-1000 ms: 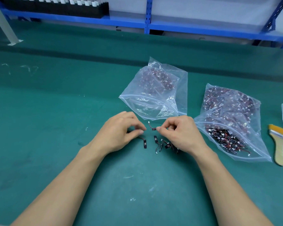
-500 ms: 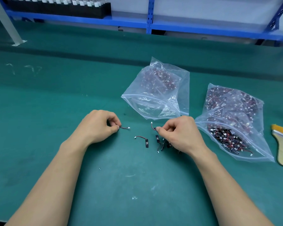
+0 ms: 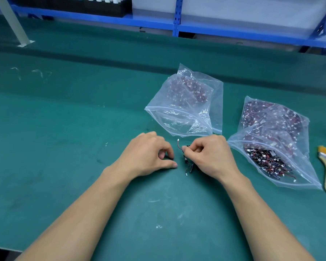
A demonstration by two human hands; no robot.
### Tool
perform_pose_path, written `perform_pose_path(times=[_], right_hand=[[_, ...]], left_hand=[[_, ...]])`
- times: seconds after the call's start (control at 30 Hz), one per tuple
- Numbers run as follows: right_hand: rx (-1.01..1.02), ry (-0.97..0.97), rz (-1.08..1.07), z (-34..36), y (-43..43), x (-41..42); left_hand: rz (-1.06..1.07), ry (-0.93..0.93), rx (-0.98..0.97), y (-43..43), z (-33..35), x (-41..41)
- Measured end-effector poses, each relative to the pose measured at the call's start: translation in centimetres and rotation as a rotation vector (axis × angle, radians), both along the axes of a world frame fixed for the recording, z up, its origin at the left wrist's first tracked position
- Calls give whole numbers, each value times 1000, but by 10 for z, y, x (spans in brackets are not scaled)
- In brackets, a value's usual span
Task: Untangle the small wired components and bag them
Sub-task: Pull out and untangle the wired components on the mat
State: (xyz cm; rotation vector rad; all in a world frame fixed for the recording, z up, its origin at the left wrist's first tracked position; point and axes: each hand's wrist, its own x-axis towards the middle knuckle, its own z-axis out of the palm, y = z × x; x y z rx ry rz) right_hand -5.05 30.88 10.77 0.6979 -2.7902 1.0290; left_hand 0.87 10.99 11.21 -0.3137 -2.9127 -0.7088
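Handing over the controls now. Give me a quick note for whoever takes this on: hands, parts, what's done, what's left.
Left hand: fingers curled over a dark piece on the mat; grip unclear.
Right hand: pinches a wired piece, white plug up.
Small pile lies by the right hand.
Middle bag: mouth toward the hands, parts at its far end.
Right bag: fuller, tangle near its mouth.
Done: some parts bagged.
Left: separate the pile, bag the pieces, then take on the tangle.
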Motion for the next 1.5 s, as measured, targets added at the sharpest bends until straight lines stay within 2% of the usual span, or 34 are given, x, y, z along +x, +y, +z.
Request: perform_pose_path(times=[0.2, 0.33, 0.5, 0.6, 0.73, 1.1, 1.33, 1.5], right_hand=[[27, -24, 39, 2, -7, 8], [58, -45, 102, 7, -9, 12], [-42, -44, 32, 8, 4, 1], [-40, -51, 3, 9, 14, -7], [26, -54, 31, 9, 19, -12], [220, -154, 221, 16, 13, -1], [233, -215, 215, 19, 24, -6], [285, -281, 209, 25, 39, -14]], left_hand=[[79, -20, 52, -28, 7, 2], [100, 87, 121, -31, 6, 4], [91, 193, 152, -23, 4, 4], [39, 200, 134, -6, 2, 3], [-64, 115, 66, 14, -2, 2], [-27, 0, 36, 1, -3, 1], [-49, 157, 62, 4, -2, 3], [-145, 118, -50, 25, -6, 1]])
